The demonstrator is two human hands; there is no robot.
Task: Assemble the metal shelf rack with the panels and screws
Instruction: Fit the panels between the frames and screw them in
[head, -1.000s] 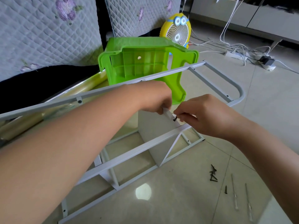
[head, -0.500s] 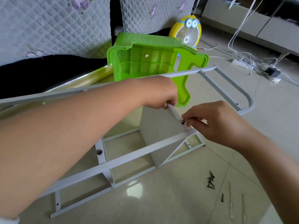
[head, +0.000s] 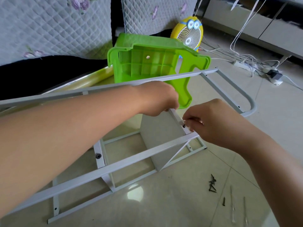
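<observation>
Left hand (head: 157,99): my fingers are curled over the top edge of the white panel (head: 160,136), gripping it. The panel stands upright inside the grey rack frame (head: 131,158), which lies on its side on the tiled floor (head: 180,205). Right hand (head: 211,122): my thumb and fingertips pinch a black screw (head: 184,126) against the panel's folded right edge, just above the frame's near rail. Loose screws (head: 212,184) lie heaped on the floor, near right, apart from the frame. A green plastic stool (head: 147,63) lies tipped beyond the frame, with a yellow fan (head: 188,35) farther back.

Grey rack frame (head: 147,151) on side, unfinished
</observation>
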